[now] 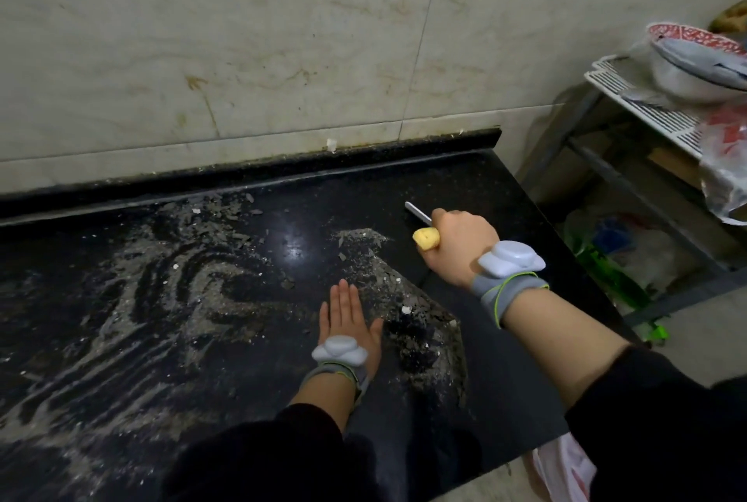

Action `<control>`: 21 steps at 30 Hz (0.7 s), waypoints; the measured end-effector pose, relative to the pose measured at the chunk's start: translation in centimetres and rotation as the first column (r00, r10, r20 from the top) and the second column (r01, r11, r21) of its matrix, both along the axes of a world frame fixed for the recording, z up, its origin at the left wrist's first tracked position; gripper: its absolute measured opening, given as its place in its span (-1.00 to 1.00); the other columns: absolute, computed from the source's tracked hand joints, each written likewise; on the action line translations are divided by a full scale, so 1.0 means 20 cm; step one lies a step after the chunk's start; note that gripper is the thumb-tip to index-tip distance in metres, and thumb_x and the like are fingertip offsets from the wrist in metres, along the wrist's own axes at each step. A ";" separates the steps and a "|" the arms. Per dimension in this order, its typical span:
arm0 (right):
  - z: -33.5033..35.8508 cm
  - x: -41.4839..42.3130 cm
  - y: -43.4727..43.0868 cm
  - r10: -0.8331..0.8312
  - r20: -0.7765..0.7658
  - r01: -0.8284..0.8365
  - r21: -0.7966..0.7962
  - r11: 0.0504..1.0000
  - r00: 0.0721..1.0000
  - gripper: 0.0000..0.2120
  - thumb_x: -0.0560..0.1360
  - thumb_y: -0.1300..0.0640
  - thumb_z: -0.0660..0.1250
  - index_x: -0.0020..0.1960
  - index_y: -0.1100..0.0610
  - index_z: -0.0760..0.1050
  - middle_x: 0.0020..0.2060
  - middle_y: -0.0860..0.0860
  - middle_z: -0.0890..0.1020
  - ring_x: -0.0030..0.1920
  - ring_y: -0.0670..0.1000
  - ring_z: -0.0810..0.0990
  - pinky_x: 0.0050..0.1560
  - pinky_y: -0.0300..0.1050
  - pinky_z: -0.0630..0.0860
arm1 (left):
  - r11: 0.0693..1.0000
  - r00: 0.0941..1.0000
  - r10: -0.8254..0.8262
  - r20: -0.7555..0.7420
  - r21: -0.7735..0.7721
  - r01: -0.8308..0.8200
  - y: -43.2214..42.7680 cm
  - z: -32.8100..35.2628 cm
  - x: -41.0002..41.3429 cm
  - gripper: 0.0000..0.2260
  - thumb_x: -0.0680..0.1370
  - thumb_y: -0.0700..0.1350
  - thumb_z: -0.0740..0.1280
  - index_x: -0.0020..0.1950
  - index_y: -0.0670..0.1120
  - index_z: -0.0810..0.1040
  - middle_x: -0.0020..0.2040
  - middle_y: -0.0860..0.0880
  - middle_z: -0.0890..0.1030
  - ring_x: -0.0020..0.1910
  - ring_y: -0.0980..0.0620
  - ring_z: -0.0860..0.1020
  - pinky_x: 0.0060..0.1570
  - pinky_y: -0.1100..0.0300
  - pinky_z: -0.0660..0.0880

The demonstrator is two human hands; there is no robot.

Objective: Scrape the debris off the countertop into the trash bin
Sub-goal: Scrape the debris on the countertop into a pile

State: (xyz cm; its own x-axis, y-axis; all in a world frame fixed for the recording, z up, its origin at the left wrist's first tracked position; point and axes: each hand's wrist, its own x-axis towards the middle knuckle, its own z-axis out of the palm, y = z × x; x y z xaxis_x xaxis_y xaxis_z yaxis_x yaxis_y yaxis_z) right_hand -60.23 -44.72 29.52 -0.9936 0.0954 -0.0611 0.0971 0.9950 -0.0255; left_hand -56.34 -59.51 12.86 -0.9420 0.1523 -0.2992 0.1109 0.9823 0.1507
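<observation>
**Status: left hand (345, 319) flat by debris pile (408, 311), right hand (461, 247) on scraper (425, 238)**

- Near right corner: a white-and-red plastic bag (566, 469) shows just below the black tabletop (513, 388). Can't tell whether it lines a bin.
- left hand: palm down, fingers straight and together, lying flat on the tabletop and holding nothing. Its thumb side is just beside the debris pile. Grey wristband (335, 374) with a white module on the wrist.
- debris pile: grey flakes and dust gathered in a wedge with a straight right side. It runs from near the front edge toward the middle and sits between the two hands.
- right hand: further back, toward the right edge, fist curled tight round the scraper's yellow handle. The blade points toward the back edge. Can't tell if the blade touches the surface.
- Left half of the tabletop: thin grey residue (161, 299) smeared in swirls.
- Near the back edge: loose flakes (226, 214), well apart from the pile.
- Behind: beige tiled wall (242, 37).
- Past the right edge: white wire rack (646, 105) carrying a bowl (687, 73).
</observation>
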 end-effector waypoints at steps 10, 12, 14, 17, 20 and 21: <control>0.04 0.20 -0.30 0.291 0.118 -0.291 -0.021 0.956 0.949 -0.67 0.47 0.01 0.27 0.15 0.17 0.40 0.09 0.14 0.56 0.11 0.20 0.54 -0.02 -0.02 0.45 | 0.997 0.994 -0.073 0.085 -0.008 0.074 -0.03 0.05 -0.01 -0.36 0.65 0.12 -0.09 0.55 -0.20 -0.30 0.54 -0.13 -0.33 0.53 -0.08 -0.30 0.51 -0.02 -0.26; 0.07 0.22 -0.29 0.297 0.097 -0.297 -0.021 0.955 0.950 -0.69 0.48 -0.01 0.25 0.14 0.15 0.42 0.05 0.12 0.57 0.07 0.20 0.56 -0.10 -0.05 0.42 | 0.991 0.989 -0.122 0.086 -0.035 0.126 -0.06 0.07 -0.02 -0.37 0.65 0.13 -0.12 0.55 -0.20 -0.28 0.55 -0.12 -0.30 0.54 -0.08 -0.29 0.50 -0.05 -0.28; 0.10 0.22 -0.27 0.291 0.054 -0.290 -0.010 0.957 0.955 -0.73 0.50 -0.03 0.22 0.08 0.12 0.43 0.01 0.10 0.59 0.02 0.19 0.58 -0.15 -0.07 0.38 | 0.982 0.983 -0.174 0.065 -0.058 0.178 -0.10 0.09 -0.04 -0.39 0.65 0.15 -0.15 0.56 -0.19 -0.24 0.57 -0.09 -0.25 0.55 -0.05 -0.25 0.47 -0.07 -0.31; 0.10 0.20 -0.23 0.272 0.014 -0.272 0.022 0.962 0.962 -0.73 0.53 -0.05 0.20 0.12 0.11 0.41 0.01 0.09 0.57 0.02 0.17 0.57 -0.13 -0.05 0.42 | 0.984 0.985 -0.175 0.002 -0.043 0.175 -0.19 0.11 -0.05 -0.41 0.66 0.14 -0.16 0.57 -0.18 -0.16 0.59 -0.04 -0.16 0.56 -0.01 -0.19 0.48 -0.04 -0.29; 0.06 0.13 -0.20 0.231 -0.003 -0.230 0.065 0.971 0.973 -0.70 0.54 -0.04 0.20 0.19 0.10 0.40 0.05 0.09 0.55 0.08 0.17 0.55 -0.14 -0.06 0.39 | 0.997 0.996 -0.081 -0.034 -0.010 0.081 -0.32 0.11 -0.05 -0.42 0.66 0.12 -0.15 0.57 -0.19 -0.16 0.59 -0.05 -0.14 0.56 -0.01 -0.16 0.51 0.01 -0.23; 0.04 0.10 -0.19 0.217 -0.010 -0.215 0.078 0.973 0.976 -0.70 0.54 -0.03 0.20 0.19 0.10 0.39 0.06 0.09 0.54 0.09 0.17 0.55 -0.15 -0.07 0.37 | 0.999 0.998 -0.048 -0.029 0.000 0.048 -0.36 0.10 -0.05 -0.42 0.66 0.11 -0.14 0.57 -0.19 -0.17 0.58 -0.07 -0.15 0.56 -0.02 -0.16 0.51 0.02 -0.21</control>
State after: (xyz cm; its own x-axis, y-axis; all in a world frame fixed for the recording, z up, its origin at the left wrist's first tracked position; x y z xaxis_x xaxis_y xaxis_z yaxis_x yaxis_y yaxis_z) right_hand -58.17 -48.52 30.31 -0.9921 -0.1179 -0.0440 -0.1201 0.9915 0.0508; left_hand -57.33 -66.68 14.91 -0.9418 0.1979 -0.2717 0.1624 0.9756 0.1475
